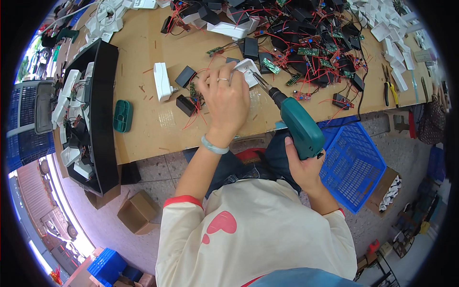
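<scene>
My right hand (306,167) is wrapped around a green electric screwdriver (302,123). Its long bit points up and left, with the tip at the inside of a small white plastic housing (248,79). On the housing's left side, the curled fingers of my left hand (225,95) hold it against the table; the fingertips are partly hidden. Left of that hand lie two black boxes (185,75) and a small green circuit board (193,90) with red wires. Farther left, a white casing with plug prongs (162,82) rests on the cardboard-covered table (148,136).
A heap of black boxes, boards and red wires (306,50) covers the far middle. White casings (389,38) pile up at far right, near yellow-handled pliers (392,93). At left stand a green tray (123,116) and a black bin (103,117). A blue crate (354,162) sits below the right edge.
</scene>
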`<act>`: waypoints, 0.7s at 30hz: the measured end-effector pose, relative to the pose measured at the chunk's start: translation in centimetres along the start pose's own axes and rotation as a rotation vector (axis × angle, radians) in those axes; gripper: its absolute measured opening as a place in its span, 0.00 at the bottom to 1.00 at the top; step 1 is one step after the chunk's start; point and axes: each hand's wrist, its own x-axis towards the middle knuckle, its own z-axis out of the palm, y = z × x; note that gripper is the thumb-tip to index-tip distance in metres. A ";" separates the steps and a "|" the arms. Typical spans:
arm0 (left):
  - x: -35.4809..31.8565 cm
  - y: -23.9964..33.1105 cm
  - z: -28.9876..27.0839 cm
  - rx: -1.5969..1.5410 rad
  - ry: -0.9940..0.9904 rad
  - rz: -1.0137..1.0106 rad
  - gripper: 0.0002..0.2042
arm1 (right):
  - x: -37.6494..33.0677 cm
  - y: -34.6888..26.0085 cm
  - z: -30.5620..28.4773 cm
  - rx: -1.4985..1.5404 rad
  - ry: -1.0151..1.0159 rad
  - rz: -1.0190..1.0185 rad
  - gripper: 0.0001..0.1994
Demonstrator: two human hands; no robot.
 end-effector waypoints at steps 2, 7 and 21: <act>-0.3 0.0 0.3 0.007 0.015 0.011 0.04 | -0.1 0.5 0.1 -0.001 0.010 -0.018 0.17; -0.3 0.3 0.5 0.043 0.032 0.010 0.05 | -0.1 0.6 0.1 -0.023 -0.002 0.005 0.16; 0.0 0.7 0.3 0.109 -0.003 0.016 0.06 | 1.1 0.5 0.5 -0.086 -0.023 -0.024 0.15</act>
